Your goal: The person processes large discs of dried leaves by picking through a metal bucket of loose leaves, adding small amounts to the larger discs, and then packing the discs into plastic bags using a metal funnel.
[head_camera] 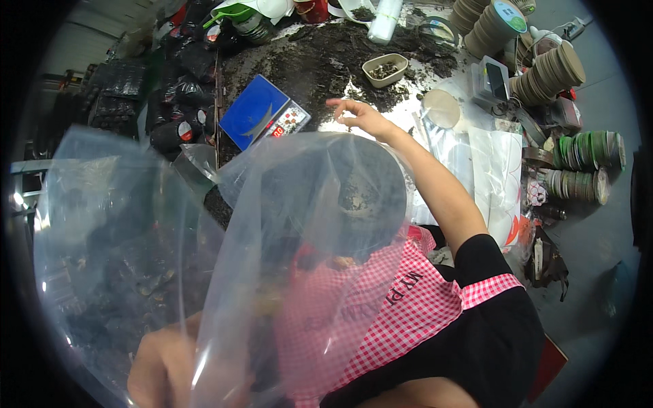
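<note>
My right hand reaches over the littered tabletop, palm down. Its fingers are loosely curled and apart, and nothing shows between them. To its left lies a digital scale with a blue plate and a lit red display. A large clear plastic bag billows close to the camera, covering much of the left and middle. Its rounded edge passes just below my right wrist. At the lower left, bare skin of my left arm shows partly through the plastic. Whether my left hand grips the bag cannot be told.
Dark crumbly soil covers the far table around a small cream tray. Stacked beige discs, a phone and tape rolls line the right side. Black wrapped bundles crowd the left. A clear roll lies at the back.
</note>
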A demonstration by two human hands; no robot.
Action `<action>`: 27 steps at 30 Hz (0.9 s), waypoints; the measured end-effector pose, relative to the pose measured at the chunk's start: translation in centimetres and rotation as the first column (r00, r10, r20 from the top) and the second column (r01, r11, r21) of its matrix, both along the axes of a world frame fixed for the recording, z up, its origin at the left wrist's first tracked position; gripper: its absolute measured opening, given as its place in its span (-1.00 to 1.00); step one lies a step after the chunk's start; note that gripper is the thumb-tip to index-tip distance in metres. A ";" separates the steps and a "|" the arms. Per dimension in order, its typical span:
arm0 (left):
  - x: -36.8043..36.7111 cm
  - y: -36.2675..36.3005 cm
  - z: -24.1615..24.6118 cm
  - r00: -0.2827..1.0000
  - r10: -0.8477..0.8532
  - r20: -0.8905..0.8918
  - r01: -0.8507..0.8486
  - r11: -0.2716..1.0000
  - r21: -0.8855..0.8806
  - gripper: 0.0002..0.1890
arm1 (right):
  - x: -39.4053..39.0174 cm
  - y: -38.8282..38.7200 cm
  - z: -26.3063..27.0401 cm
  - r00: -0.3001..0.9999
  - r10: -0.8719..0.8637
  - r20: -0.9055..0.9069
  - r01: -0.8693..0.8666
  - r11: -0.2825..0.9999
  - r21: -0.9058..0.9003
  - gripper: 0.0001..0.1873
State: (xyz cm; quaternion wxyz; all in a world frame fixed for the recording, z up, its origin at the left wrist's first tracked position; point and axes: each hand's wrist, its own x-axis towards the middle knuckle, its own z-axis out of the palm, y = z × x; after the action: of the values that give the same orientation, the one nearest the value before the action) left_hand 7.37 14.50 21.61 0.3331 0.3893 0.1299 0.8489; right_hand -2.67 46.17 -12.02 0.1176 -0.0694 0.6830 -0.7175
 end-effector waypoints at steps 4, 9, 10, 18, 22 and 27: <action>2.1 -3.8 2.8 0.989 0.129 -0.070 -0.128 0.992 0.024 -0.88 | -0.1 -4.4 11.2 0.931 0.298 -0.210 -0.265 0.949 0.172 -0.02; 1.6 -5.2 3.2 0.983 0.135 -0.122 -0.124 0.988 0.091 -0.91 | -0.2 -2.6 12.4 0.826 0.525 0.208 -0.534 0.845 -0.012 -0.33; 1.8 -5.8 3.2 0.981 0.146 -0.129 -0.134 0.986 0.100 -0.91 | 0.7 -3.1 12.8 0.881 0.445 0.161 -0.460 0.885 0.073 -0.43; 1.1 -11.0 2.7 0.968 0.225 -0.110 -0.202 0.961 0.190 -0.89 | 10.6 -5.5 15.6 0.859 0.248 -0.448 0.128 0.743 0.657 -0.70; -0.1 -15.1 -3.7 0.709 0.678 0.195 -0.614 0.729 -0.302 -0.88 | 13.4 -7.2 12.3 0.834 0.519 0.188 -0.205 -0.025 0.978 -0.43; -2.3 -3.8 -6.2 0.784 0.607 0.126 -0.445 0.693 -0.567 -0.91 | 6.0 -10.0 6.3 0.557 0.454 0.695 -0.602 -0.356 0.715 -0.70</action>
State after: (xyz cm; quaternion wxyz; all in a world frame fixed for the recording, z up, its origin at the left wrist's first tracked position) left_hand 5.09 10.70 15.42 0.1784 0.0973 0.4029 0.8924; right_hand 3.35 36.17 -5.70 0.4860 -0.2394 0.8334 0.1092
